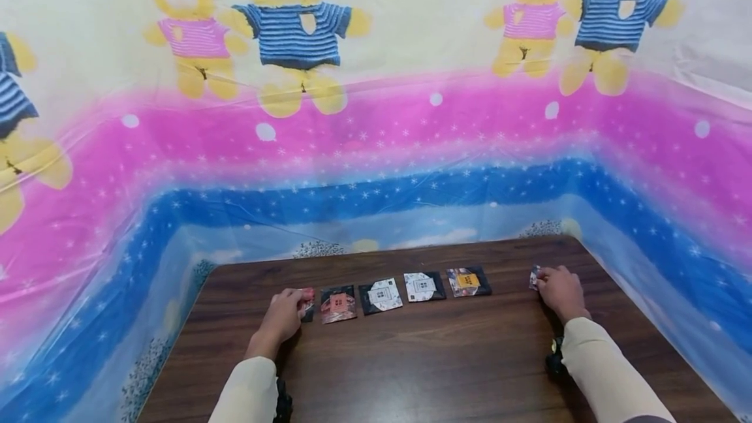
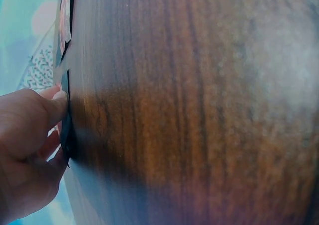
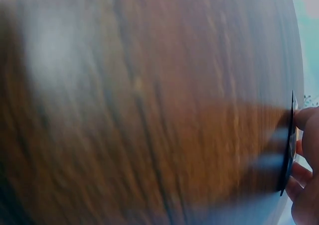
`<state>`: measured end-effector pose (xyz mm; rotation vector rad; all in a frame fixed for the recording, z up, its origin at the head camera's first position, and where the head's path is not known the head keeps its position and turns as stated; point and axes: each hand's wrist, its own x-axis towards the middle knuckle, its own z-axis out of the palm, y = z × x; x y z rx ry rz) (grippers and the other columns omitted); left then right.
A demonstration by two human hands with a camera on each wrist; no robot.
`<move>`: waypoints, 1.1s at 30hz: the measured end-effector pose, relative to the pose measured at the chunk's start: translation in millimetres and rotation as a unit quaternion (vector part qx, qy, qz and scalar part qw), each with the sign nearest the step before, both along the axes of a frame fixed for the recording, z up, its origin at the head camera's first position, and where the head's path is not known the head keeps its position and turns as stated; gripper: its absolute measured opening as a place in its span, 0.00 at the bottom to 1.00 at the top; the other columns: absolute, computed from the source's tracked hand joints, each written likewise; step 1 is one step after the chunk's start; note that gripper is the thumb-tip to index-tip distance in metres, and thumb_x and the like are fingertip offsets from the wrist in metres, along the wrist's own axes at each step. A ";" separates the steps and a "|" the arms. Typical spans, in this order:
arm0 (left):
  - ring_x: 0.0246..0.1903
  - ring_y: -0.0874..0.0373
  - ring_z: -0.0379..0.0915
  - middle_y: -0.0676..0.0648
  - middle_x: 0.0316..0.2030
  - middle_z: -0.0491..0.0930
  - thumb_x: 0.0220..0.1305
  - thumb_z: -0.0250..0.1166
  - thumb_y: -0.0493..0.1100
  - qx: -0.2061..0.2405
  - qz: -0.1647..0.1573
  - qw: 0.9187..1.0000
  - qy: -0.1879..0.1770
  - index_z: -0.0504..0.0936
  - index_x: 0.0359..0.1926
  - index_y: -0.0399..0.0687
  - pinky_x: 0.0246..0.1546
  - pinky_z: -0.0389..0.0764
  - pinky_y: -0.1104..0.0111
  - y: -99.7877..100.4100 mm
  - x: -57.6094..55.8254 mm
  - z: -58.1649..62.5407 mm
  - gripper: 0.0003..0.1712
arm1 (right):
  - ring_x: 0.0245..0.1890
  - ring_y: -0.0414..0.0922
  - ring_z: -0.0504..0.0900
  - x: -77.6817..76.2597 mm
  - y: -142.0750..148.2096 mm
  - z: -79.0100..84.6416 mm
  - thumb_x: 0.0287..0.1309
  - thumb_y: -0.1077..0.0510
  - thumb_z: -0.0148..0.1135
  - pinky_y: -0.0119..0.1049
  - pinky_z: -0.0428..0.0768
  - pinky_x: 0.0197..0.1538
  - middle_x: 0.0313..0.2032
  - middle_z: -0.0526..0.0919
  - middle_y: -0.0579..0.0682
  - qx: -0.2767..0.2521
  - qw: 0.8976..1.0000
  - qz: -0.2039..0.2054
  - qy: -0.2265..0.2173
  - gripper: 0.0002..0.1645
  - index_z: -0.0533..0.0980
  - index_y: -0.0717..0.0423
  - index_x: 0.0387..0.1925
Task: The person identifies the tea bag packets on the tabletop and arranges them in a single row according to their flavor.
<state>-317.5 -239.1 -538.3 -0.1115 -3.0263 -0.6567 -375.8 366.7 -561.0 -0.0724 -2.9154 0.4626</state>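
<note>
A row of small flat square packets lies across the brown wooden table [image 1: 399, 358]. At the row's left end, my left hand [image 1: 284, 314] holds a dark packet with a red patch [image 1: 308, 311] by its edges, thumb and fingertips on it. In the left wrist view that packet [image 2: 67, 120] shows as a thin dark edge close over the wood. Over on the right, apart from the row, my right hand [image 1: 562, 291] grips another small patterned packet [image 1: 534, 277] by the edges. Fingers cover most of it; the right wrist view shows its dark underside [image 3: 288, 153].
Between the hands lie a red-and-black packet [image 1: 339, 304], two white-and-black packets, one left [image 1: 380, 296] and one right [image 1: 422, 286], and one with an orange label [image 1: 468, 281]. A cloth backdrop [image 1: 399, 136] printed with bears hangs behind and beside the table.
</note>
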 end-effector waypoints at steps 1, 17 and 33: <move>0.64 0.32 0.66 0.31 0.64 0.73 0.71 0.62 0.34 -0.002 0.000 1.000 0.000 0.79 0.62 0.39 0.63 0.72 0.41 0.4 0.3 0.8 0.20 | 0.49 0.69 0.74 -0.3 -1.9 -0.5 0.70 0.58 0.58 0.64 0.70 0.55 0.49 0.79 0.72 -0.004 1.000 0.000 0.001 0.19 0.81 0.66 0.53; 0.63 0.32 0.67 0.31 0.64 0.73 0.71 0.62 0.34 -0.005 0.003 1.000 0.000 0.80 0.61 0.40 0.62 0.73 0.41 1.4 1.9 0.7 0.19 | 0.50 0.69 0.76 -6.4 -19.1 -2.8 0.68 0.57 0.61 0.63 0.72 0.56 0.52 0.78 0.72 0.019 1.000 0.022 0.002 0.19 0.82 0.64 0.55; 0.63 0.34 0.67 0.32 0.64 0.73 0.71 0.62 0.34 0.002 0.007 1.000 -0.002 0.81 0.59 0.42 0.63 0.73 0.42 0.5 0.7 -1.4 0.18 | 0.53 0.67 0.75 -14.7 -38.1 -8.9 0.69 0.55 0.61 0.62 0.70 0.59 0.54 0.77 0.71 0.011 0.999 0.031 0.004 0.21 0.81 0.62 0.57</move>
